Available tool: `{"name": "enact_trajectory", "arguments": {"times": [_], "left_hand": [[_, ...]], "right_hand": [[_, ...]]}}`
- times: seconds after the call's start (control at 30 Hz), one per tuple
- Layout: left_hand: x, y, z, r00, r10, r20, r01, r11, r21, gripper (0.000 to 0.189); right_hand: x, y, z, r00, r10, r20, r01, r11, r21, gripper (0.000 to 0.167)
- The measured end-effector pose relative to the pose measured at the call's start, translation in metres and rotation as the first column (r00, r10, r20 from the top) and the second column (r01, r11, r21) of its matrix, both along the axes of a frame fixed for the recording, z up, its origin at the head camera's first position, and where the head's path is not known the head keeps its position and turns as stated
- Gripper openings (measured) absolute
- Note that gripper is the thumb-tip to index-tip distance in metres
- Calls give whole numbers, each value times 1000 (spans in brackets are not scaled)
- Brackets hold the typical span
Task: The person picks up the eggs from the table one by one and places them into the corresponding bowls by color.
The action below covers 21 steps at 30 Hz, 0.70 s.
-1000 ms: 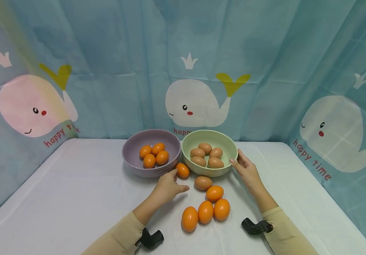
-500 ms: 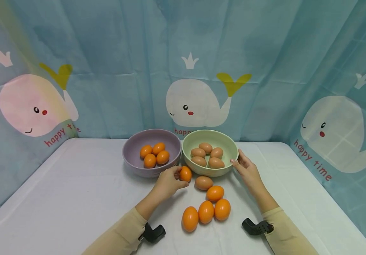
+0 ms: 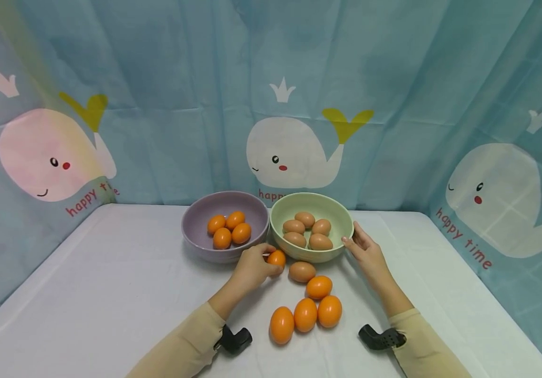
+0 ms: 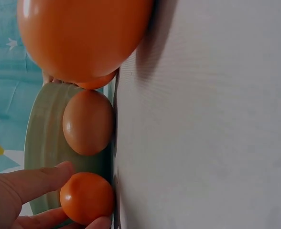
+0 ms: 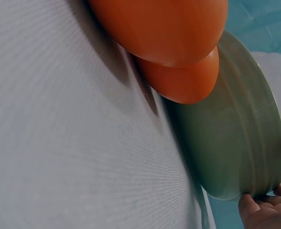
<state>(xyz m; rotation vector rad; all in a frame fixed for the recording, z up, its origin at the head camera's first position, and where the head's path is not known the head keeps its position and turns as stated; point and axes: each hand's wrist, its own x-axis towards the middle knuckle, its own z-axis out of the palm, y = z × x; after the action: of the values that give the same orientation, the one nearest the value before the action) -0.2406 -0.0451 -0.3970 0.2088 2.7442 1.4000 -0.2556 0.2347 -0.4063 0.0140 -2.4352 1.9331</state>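
Observation:
Beside the foot of the light green bowl (image 3: 311, 255), my left hand (image 3: 251, 270) holds an orange egg (image 3: 278, 259) between thumb and fingers. In the left wrist view the thumb lies along one side of that orange egg (image 4: 87, 198), with fingertips on the other. My right hand (image 3: 370, 260) grips the green bowl at its right side, thumb near the rim and fingers against the outer wall (image 5: 255, 157). Several brown eggs (image 3: 320, 242) lie inside this bowl. The purple bowl (image 3: 214, 256), touching it on the left, contains several orange eggs (image 3: 221, 238).
A single brown egg (image 3: 302, 272) lies on the white tablecloth (image 3: 110, 294) in front of the green bowl. Closer to me are several loose orange eggs (image 3: 305, 315) grouped together. A blue curtain (image 3: 167, 105) with printed whales hangs behind the table.
My left hand has closed its fingers and thumb around the orange egg, which has shifted slightly right and toward me. The right hand stays at the green bowl.

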Motion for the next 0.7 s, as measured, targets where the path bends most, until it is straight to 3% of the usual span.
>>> {"name": "enact_trajectory", "arguments": {"times": [0.23, 0.5, 0.6, 0.7], "left_hand": [[0, 1, -2, 999, -2, -34, 2, 1000, -8, 40], [5, -1, 3, 1000, -25, -3, 25, 1000, -11, 41], [9, -3, 12, 999, -48, -3, 48, 999, 1, 41], [13, -7, 27, 997, -77, -6, 78, 997, 14, 40]], "right_hand": [[0, -2, 2, 1000, 2, -3, -2, 1000, 7, 73], [1, -1, 0, 1000, -2, 5, 2, 1000, 7, 73], [2, 0, 0, 1000, -5, 14, 5, 1000, 15, 73], [2, 0, 1, 1000, -8, 15, 7, 1000, 21, 73]]}}
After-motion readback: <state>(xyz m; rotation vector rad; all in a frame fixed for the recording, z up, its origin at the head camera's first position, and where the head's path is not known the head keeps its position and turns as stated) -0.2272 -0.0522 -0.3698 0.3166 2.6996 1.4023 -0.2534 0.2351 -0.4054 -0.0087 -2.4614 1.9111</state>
